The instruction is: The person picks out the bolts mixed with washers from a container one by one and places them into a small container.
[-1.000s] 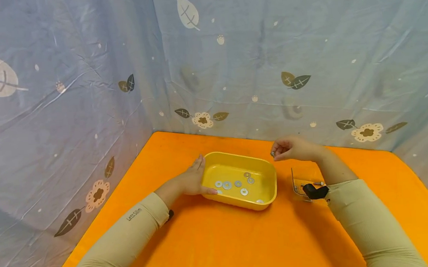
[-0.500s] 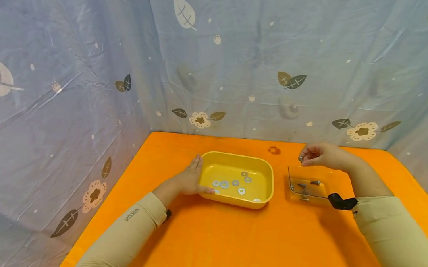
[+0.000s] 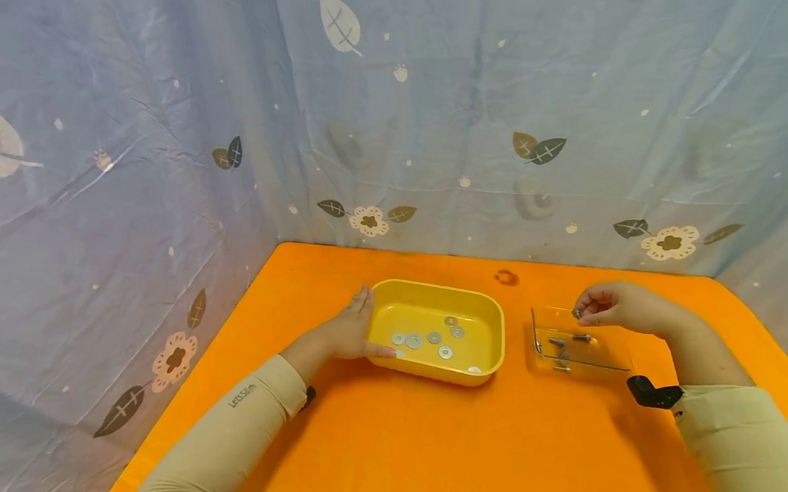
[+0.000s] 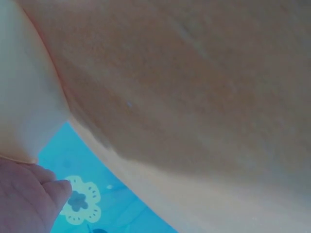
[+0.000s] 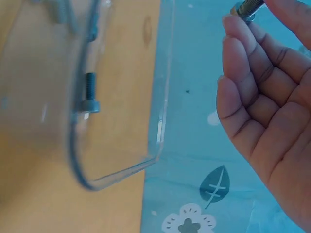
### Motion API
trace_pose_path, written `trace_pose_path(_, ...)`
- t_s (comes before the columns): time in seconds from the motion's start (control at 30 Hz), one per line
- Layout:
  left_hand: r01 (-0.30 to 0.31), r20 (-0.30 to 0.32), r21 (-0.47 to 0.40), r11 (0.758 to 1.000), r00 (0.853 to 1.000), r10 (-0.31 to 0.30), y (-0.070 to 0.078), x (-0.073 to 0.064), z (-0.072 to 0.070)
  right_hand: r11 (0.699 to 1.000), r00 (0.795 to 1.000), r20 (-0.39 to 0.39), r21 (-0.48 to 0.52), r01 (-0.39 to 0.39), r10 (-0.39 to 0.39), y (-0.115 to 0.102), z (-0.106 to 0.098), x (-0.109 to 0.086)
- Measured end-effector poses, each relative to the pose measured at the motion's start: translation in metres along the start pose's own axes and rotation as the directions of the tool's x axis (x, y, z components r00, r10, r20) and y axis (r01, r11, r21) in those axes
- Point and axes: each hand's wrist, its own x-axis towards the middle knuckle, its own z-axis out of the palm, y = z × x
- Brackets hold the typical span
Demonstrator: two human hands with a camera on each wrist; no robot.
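A yellow plastic box (image 3: 436,285) with several flat metal washers (image 3: 414,341) on its bottom stands mid-table. My left hand (image 3: 348,334) rests against its left end, fingers straight along the outside and thumb along the front corner. Over the back right of a clear plastic box (image 3: 583,361), my right hand (image 3: 618,307) pinches a small threaded bolt (image 5: 250,8) between thumb and fingertips. Several more bolts (image 3: 582,337) lie inside the clear box; one shows its cylindrical head in the right wrist view. Forearm skin fills most of the left wrist view.
An orange cloth (image 3: 404,439) covers the table. Blue patterned curtains (image 3: 428,125) hang along its back and left sides. A reddish ring-shaped mark (image 3: 505,277) lies on the cloth behind the boxes. A black wrist mount (image 3: 653,393) juts from the right sleeve.
My right hand has moved right and slightly nearer, from behind the yellow box's right end to over the clear box, with the bolt still pinched. The left hand keeps its place.
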Motion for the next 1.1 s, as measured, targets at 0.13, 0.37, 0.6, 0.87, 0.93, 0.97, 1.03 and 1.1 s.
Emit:
trace_pose_path(0.13,0.003,-0.008,-0.003,1.000,1.000,-0.003,-0.003,-0.002,-0.001,1.000,1.000,-0.005,-0.031,0.002,-0.002,0.002,0.005,0.001)
trace_pose_path(0.37,0.019,-0.023,-0.007,1.000,1.000,-0.019,-0.007,-0.005,0.000,0.994,1.000,-0.003,-0.107,0.024,-0.025,0.002,0.012,0.010)
trace_pose_path(0.6,0.022,-0.023,-0.012,1.000,0.999,-0.023,-0.007,-0.008,-0.001,0.995,1.000,0.021,-0.103,-0.001,0.004,0.000,0.016,0.012)
trace_pose_path(0.87,0.015,-0.029,0.039,0.999,0.999,-0.014,-0.007,-0.006,-0.002,0.992,1.000,0.014,-0.123,-0.010,0.012,-0.003,0.014,0.009)
trace_pose_path(0.93,0.025,-0.025,0.054,0.998,0.999,-0.024,-0.006,-0.005,-0.003,0.992,1.000,0.007,-0.125,-0.018,0.019,-0.005,0.011,0.009)
trace_pose_path(0.97,0.031,-0.023,0.066,0.997,0.999,-0.029,-0.005,-0.005,-0.004,0.991,1.000,0.000,-0.134,-0.025,0.026,-0.007,0.009,0.009)
trace_pose_path(1.03,0.043,-0.021,0.085,0.995,0.999,-0.041,-0.004,-0.005,-0.006,0.985,0.998,-0.030,-0.161,-0.055,0.051,-0.010,0.005,0.010)
trace_pose_path(1.1,0.062,-0.015,0.103,0.993,0.998,-0.061,-0.003,-0.005,-0.010,0.978,0.995,-0.077,-0.192,-0.081,0.068,-0.014,0.001,0.013)
